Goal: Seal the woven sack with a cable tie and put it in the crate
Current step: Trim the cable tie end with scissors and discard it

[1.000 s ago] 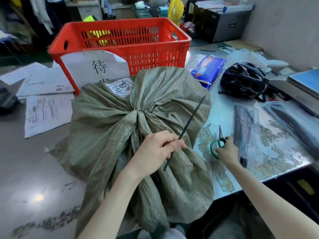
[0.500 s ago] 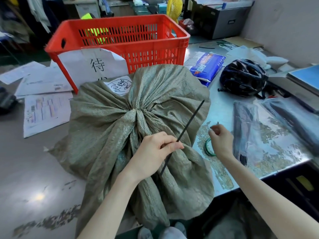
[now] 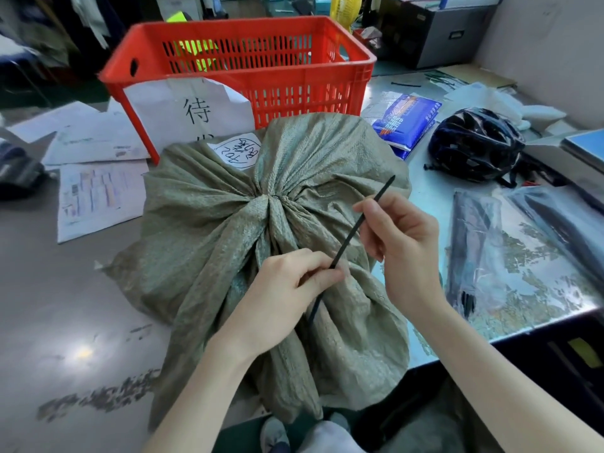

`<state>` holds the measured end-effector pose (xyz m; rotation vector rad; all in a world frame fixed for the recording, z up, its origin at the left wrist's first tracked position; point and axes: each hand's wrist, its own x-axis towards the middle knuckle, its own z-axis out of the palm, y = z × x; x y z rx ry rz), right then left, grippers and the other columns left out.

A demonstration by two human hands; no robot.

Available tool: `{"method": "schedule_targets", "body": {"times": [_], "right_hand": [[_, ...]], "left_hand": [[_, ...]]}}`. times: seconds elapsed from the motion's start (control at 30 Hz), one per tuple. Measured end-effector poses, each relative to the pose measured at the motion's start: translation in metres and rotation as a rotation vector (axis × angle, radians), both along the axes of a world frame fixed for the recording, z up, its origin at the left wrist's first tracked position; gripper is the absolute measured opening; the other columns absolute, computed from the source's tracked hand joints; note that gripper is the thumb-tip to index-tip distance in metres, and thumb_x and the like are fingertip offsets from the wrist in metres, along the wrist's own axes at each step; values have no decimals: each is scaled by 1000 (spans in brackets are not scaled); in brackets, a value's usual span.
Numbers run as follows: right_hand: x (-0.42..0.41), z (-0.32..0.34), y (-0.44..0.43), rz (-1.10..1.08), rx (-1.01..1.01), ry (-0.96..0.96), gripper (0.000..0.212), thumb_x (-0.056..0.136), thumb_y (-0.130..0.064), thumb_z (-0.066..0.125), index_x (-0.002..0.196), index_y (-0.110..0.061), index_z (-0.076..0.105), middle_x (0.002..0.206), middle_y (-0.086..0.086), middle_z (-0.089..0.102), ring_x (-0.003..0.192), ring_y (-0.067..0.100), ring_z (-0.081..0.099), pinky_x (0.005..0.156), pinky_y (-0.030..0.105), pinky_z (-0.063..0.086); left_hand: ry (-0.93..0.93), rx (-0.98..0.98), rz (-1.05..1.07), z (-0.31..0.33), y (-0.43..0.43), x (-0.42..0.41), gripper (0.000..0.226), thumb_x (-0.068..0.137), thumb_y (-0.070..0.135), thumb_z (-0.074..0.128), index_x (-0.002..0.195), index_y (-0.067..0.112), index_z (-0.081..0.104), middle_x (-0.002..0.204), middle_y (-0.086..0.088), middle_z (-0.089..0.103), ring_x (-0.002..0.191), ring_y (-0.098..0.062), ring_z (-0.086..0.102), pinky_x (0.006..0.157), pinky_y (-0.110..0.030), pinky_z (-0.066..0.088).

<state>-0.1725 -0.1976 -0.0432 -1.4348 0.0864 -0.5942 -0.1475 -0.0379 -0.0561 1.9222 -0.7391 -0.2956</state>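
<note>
A grey-green woven sack [image 3: 202,230] lies on the table with its mouth gathered into a bunched neck at the middle. Behind it stands a red slatted crate [image 3: 327,65] with a paper sign taped to its front. A black cable tie [image 3: 382,191] slants up to the right above the sack. My left hand [image 3: 281,299] pinches its lower part just over the loose sack flap. My right hand [image 3: 408,246] has its fingertips closed on the upper half of the tie. The tie is not around the neck.
A black helmet [image 3: 474,145] and a blue packet [image 3: 408,119] lie to the right of the sack. Dark items in clear plastic bags [image 3: 470,250] sit near the table's front right edge. Printed papers [image 3: 94,197] lie to the left.
My right hand has left the green-handled scissors on the table and come left and up to the cable tie. My left hand has kept its hold on the tie.
</note>
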Motion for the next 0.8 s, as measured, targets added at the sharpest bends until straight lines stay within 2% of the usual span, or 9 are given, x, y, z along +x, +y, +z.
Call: {"method": "schedule_targets", "body": {"times": [0.13, 0.3, 0.43, 0.5, 0.57, 0.7, 0.8], "right_hand": [[2, 4, 5, -16, 68, 9, 19, 91, -7, 57, 77, 6, 59, 50, -2, 57, 40, 11, 42, 40, 18, 31], [10, 3, 23, 35, 100, 6, 23, 90, -7, 57, 77, 11, 56, 51, 0, 60, 39, 13, 42, 39, 21, 29], [17, 5, 44, 109, 150, 11, 19, 93, -3, 53, 74, -1, 58, 49, -2, 60, 38, 11, 42, 39, 19, 30], [21, 4, 57, 166, 161, 24, 19, 92, -3, 53, 74, 0, 58, 50, -1, 61, 38, 11, 43, 40, 18, 31], [24, 3, 69, 221, 147, 37, 18, 92, -2, 55, 75, 5, 56, 51, 0, 62, 38, 12, 44, 40, 20, 31], [27, 0, 97, 362, 114, 49, 24, 92, -1, 54, 69, -4, 55, 54, 2, 65, 40, 15, 47, 41, 22, 34], [26, -6, 121, 503, 41, 72, 21, 92, -4, 56, 71, -7, 59, 59, 4, 67, 43, 17, 52, 43, 23, 36]], "left_hand": [[4, -60, 101, -4, 25, -6, 8, 87, 21, 66, 91, 20, 73, 86, 6, 65, 81, -12, 62, 74, -23, 46], [52, -135, 227, -7, 57, -17, 8, 88, 17, 64, 90, 22, 70, 84, 9, 64, 70, -6, 57, 68, -19, 45], [89, -183, 351, -11, 80, -32, 10, 87, 11, 63, 88, 18, 70, 80, 6, 65, 69, -3, 58, 67, -12, 45], [98, -201, 457, -14, 94, -41, 11, 87, 9, 63, 87, 18, 70, 76, 7, 67, 67, -1, 60, 67, -9, 45], [107, -223, 558, -21, 109, -49, 12, 87, 10, 64, 88, 19, 70, 74, 10, 68, 67, -1, 61, 67, -10, 47], [171, -352, 756, -38, 145, -69, 14, 87, 16, 66, 88, 30, 70, 78, 9, 67, 71, -8, 61, 68, -17, 51], [195, -409, 886, -51, 167, -89, 10, 85, 17, 68, 89, 26, 69, 76, 7, 66, 73, -11, 61, 75, -21, 52]]}}
